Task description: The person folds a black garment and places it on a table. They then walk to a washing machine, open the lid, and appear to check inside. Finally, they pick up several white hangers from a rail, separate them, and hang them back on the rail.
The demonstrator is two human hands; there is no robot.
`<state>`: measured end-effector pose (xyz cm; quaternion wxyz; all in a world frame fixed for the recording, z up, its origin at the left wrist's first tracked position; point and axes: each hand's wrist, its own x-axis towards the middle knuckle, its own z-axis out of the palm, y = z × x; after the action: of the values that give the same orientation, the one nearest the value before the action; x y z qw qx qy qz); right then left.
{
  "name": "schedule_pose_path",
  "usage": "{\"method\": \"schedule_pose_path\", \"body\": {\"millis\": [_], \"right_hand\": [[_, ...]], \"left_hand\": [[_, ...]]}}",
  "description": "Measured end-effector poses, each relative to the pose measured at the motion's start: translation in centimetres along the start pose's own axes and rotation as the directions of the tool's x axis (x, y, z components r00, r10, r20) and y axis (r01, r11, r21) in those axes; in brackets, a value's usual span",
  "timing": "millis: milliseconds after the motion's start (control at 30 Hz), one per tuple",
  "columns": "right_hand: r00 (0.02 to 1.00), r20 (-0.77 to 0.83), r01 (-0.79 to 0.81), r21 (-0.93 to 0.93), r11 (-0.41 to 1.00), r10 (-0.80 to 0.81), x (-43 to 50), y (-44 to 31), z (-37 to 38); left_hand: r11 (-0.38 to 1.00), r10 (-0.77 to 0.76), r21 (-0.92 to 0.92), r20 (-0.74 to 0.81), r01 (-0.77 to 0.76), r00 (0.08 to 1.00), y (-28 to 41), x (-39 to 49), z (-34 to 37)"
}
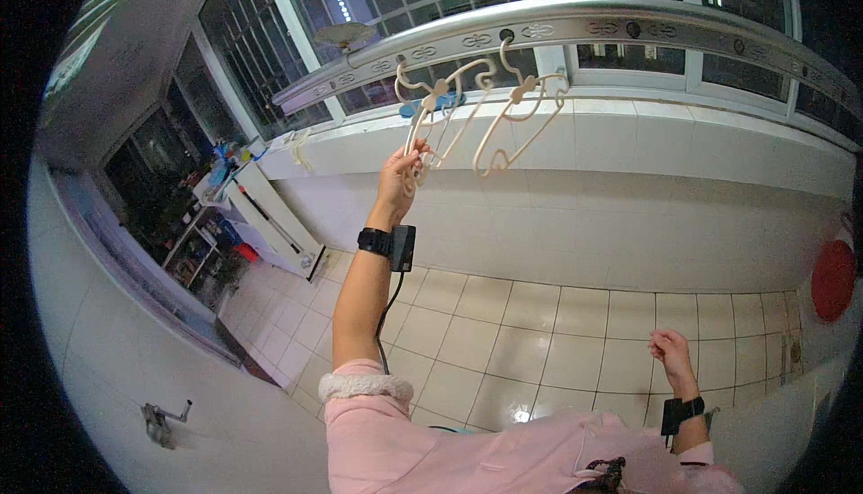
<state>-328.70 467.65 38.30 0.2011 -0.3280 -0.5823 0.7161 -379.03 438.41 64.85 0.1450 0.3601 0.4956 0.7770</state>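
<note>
My left hand (403,180) is raised and closed around the lower part of cream plastic clothes hangers (421,113), whose hooks are up at a metal drying rail (465,41). How many hangers it grips I cannot tell. Just to the right, another cream hanger (502,123) hangs from a hole in the rail, apart from the hand. Low on the right, my right hand (669,349) hangs over the tiled floor with its fingers curled, and nothing shows in it. Both wrists wear black straps with small boxes.
Behind the rail runs a white tiled sill (607,108) under barred windows, with a blue object (435,104) on it. A white cabinet (270,224) stands at left. A crank handle (165,421) juts from the near wall. At far right is a red round object (833,281).
</note>
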Motion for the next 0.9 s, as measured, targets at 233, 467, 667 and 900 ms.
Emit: {"method": "schedule_pose_path", "body": {"millis": [233, 467, 667, 900], "right_hand": [[0.869, 0.371, 0.387, -0.096, 0.917, -0.328, 4.6, -12.4, 10.5], [0.631, 0.393, 0.665, 0.169, 0.728, -0.668, 7.0, -26.0, 30.7], [0.784, 0.268, 0.503, 0.255, 0.826, -0.56, 9.0, -28.7, 40.4], [0.622, 0.287, 0.701, 0.212, 0.681, -0.729, 9.4, -25.7, 38.1]], "left_hand": [[0.967, 0.031, -0.253, -0.022, -0.036, 0.999, -0.8, -0.9, 3.5], [0.976, 0.139, -0.172, 0.024, -0.133, 0.99, -1.7, -1.4, 5.9], [0.966, 0.246, -0.049, -0.138, -0.254, 0.959, -2.6, -2.7, 8.2], [0.963, 0.245, 0.154, -0.148, -0.223, 0.958, -5.1, -8.4, 8.1]]}}
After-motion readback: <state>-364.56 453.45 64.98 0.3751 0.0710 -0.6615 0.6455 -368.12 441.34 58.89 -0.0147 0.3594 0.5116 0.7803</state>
